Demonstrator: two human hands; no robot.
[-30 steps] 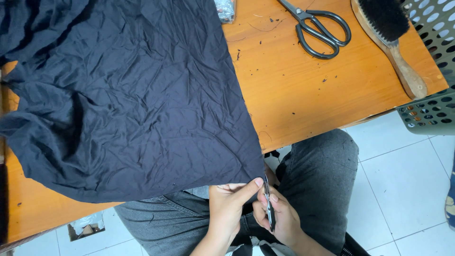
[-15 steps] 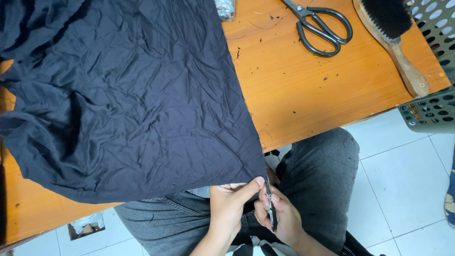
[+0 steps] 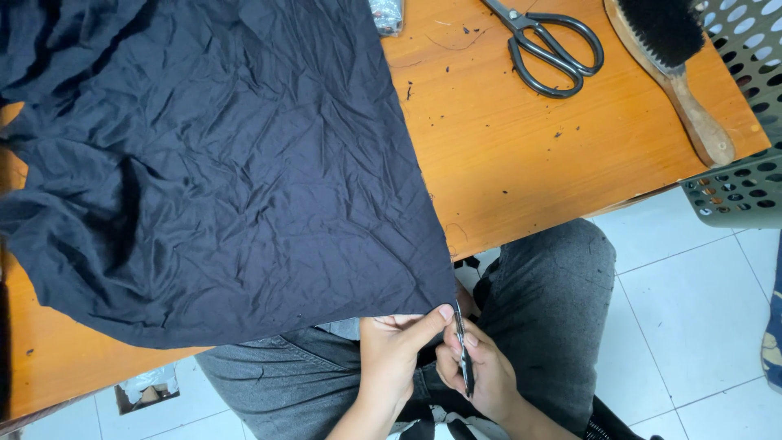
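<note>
A large wrinkled dark navy garment [image 3: 212,163] lies spread over the orange wooden table [image 3: 529,155], its lower right corner hanging off the front edge. My left hand [image 3: 395,354] pinches that corner between thumb and fingers, just over my lap. Right beside it, my right hand [image 3: 481,375] grips a small thin dark cutting tool [image 3: 464,358], blade pointing up at the fabric corner. Both hands sit close together above my grey trousers.
Black scissors [image 3: 550,45] lie on the table at the top. A wooden brush with black bristles [image 3: 672,61] rests to their right. A grey perforated basket [image 3: 745,106] stands at the right edge. Thread scraps dot the tabletop; white floor tiles lie below.
</note>
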